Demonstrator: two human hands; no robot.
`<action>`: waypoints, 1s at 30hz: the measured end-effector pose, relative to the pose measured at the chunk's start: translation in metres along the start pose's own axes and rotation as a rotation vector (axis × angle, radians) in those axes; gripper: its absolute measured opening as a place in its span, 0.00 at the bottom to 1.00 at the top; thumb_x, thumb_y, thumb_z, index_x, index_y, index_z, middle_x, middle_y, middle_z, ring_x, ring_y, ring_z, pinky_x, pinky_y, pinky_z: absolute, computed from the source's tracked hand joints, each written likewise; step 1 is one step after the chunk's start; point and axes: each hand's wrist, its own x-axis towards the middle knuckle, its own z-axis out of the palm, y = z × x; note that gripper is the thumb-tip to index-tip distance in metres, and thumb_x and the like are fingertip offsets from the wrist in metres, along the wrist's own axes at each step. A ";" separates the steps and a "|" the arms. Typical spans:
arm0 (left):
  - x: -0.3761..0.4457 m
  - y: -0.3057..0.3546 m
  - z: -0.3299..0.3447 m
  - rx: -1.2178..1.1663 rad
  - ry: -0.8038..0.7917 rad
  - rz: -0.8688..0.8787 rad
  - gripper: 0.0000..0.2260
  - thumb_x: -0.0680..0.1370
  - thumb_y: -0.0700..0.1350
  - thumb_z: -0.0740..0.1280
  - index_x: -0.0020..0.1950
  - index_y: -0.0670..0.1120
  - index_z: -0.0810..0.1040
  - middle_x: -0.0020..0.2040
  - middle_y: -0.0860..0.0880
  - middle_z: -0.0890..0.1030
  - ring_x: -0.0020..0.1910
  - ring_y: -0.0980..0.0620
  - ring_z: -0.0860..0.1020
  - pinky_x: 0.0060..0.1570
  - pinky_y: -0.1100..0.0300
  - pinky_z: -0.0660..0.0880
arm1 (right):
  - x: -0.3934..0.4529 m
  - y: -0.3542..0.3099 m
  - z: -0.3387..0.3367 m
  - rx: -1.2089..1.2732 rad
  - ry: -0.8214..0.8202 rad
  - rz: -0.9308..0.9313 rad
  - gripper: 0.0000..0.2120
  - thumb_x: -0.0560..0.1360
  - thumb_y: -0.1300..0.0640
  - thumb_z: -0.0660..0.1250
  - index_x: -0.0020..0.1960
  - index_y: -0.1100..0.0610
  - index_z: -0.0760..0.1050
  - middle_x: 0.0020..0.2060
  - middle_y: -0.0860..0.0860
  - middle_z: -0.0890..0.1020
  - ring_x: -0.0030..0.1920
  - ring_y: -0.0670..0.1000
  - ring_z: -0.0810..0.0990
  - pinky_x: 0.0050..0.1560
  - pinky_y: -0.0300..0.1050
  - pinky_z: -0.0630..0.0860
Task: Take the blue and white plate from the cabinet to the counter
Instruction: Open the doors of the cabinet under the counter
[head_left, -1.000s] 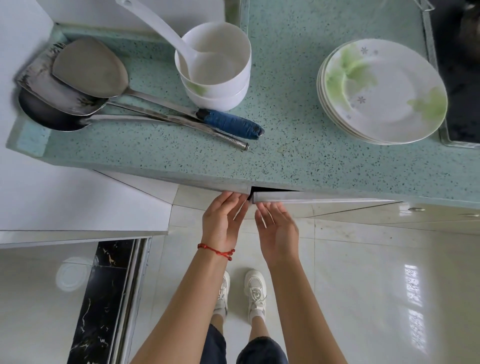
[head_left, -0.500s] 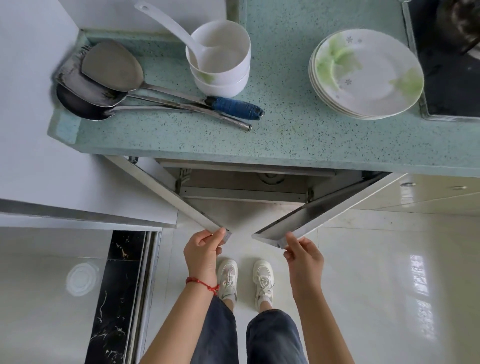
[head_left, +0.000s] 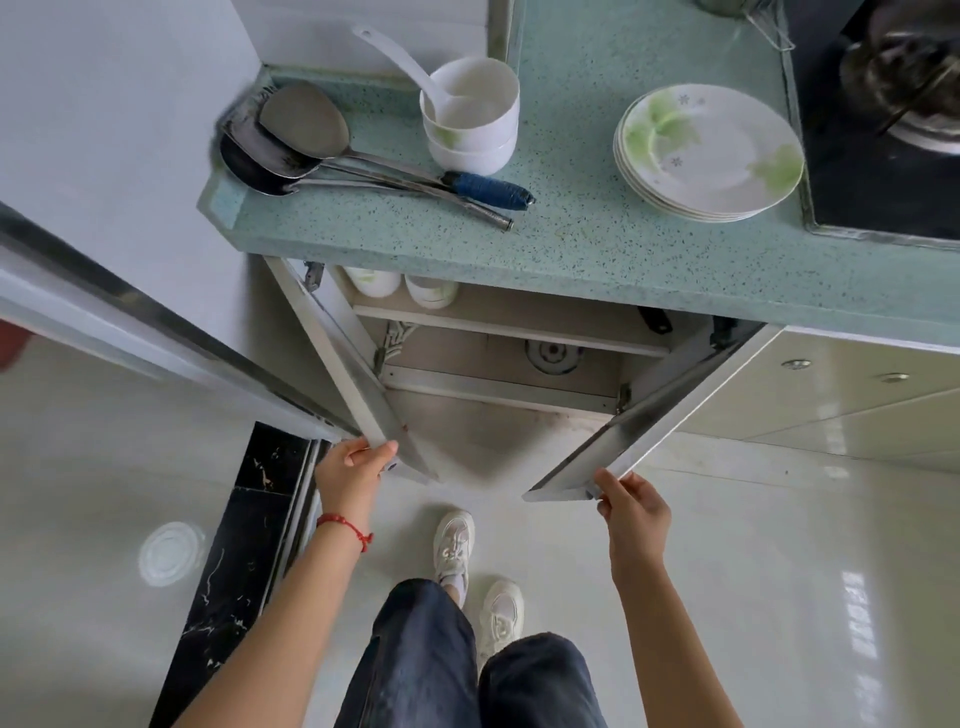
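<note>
While both doors stand swung wide, the blue and white plate (head_left: 551, 357) lies deep on the cabinet's (head_left: 498, 389) lower level, partly hidden by the shelf (head_left: 509, 325). At 8 o'clock from it, the left hand (head_left: 352, 474) pinches the left door (head_left: 337, 358); at 5 o'clock the right hand (head_left: 635, 512) grips the right door (head_left: 654, 415). Up at 12 o'clock, the counter (head_left: 571, 228) carries green-flowered plates (head_left: 710, 150), bowls (head_left: 471, 117) and spatulas (head_left: 306, 135).

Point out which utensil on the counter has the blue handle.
The top spatula, whose handle ends in a blue wrap beside the bowls. The other two have bare metal handles.
</note>
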 end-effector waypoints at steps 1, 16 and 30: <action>-0.001 -0.002 -0.005 0.008 0.003 0.012 0.07 0.69 0.39 0.72 0.33 0.42 0.76 0.27 0.50 0.77 0.27 0.56 0.72 0.32 0.63 0.69 | -0.001 0.002 -0.006 -0.003 0.000 -0.010 0.07 0.70 0.61 0.70 0.36 0.60 0.74 0.29 0.52 0.74 0.30 0.50 0.68 0.35 0.41 0.69; -0.009 -0.012 -0.068 0.126 0.110 0.119 0.10 0.68 0.39 0.73 0.49 0.42 0.81 0.38 0.49 0.81 0.37 0.57 0.79 0.36 0.65 0.74 | -0.020 0.021 -0.086 -0.045 0.224 -0.091 0.04 0.68 0.61 0.71 0.42 0.59 0.78 0.31 0.51 0.79 0.31 0.49 0.73 0.35 0.41 0.71; -0.016 -0.013 -0.136 0.396 0.211 0.240 0.16 0.72 0.38 0.69 0.58 0.35 0.75 0.55 0.35 0.80 0.54 0.37 0.77 0.56 0.45 0.75 | -0.043 0.048 -0.116 0.147 0.483 -0.086 0.18 0.71 0.61 0.66 0.60 0.66 0.71 0.43 0.58 0.79 0.33 0.46 0.78 0.31 0.28 0.76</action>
